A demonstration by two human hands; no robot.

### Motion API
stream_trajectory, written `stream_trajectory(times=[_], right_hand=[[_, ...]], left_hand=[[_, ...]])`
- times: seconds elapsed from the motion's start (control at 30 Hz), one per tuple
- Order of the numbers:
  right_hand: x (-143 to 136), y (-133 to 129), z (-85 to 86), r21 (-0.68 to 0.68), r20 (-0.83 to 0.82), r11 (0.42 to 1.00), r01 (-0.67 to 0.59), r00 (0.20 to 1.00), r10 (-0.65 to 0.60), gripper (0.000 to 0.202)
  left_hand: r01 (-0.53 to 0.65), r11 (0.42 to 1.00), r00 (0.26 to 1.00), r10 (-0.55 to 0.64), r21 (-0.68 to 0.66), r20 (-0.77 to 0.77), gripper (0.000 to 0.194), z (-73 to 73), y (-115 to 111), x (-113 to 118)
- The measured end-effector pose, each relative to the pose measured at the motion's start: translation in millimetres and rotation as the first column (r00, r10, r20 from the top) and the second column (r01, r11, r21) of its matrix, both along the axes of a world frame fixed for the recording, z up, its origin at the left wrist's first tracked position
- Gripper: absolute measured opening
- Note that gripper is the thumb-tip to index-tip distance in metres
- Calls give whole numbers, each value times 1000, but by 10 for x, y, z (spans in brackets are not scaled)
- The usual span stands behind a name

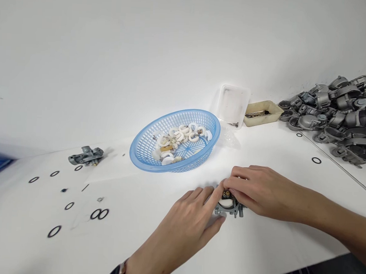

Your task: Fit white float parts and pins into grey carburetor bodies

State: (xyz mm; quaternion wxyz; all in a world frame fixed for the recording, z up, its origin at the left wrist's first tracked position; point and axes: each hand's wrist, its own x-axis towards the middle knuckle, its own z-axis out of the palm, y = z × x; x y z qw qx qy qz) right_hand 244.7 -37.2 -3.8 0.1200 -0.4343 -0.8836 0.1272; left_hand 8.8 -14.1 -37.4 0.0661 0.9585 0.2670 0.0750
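A grey metal carburetor body (239, 209) lies on the white table with its bowl side up. Inside its opening sit a white float (226, 203) and brass jets (226, 194). My left hand (194, 211) grips the carburetor body from the left, index finger across its far edge and thumb at the near side. My right hand (256, 190) is closed over its right and far side, fingertips pressed together close to my left index fingertip. Whatever those right fingertips pinch is hidden.
Beyond my hands stands a blue basket (140, 165) of white floats. Behind it are a clear tray (233, 105) and a cream box (263, 118) with small metal parts. Float bowls (343, 117) pile up at right. Black rubber rings (54, 231) and another carburetor (86, 155) lie at left.
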Motion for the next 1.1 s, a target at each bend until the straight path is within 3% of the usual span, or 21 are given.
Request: stream_trajectory(times=[0.53,1.1], right_hand=[[-6,-7,-8,37,39,999,0,999,-1,25],[-5,-10,-3,95,50,995,-16,999,11,24]], left_hand=[[-24,1000,998,25,8,-62,57,16,-18,-6],[-31,1000,996,31,5,-85,56,78,-36,7]])
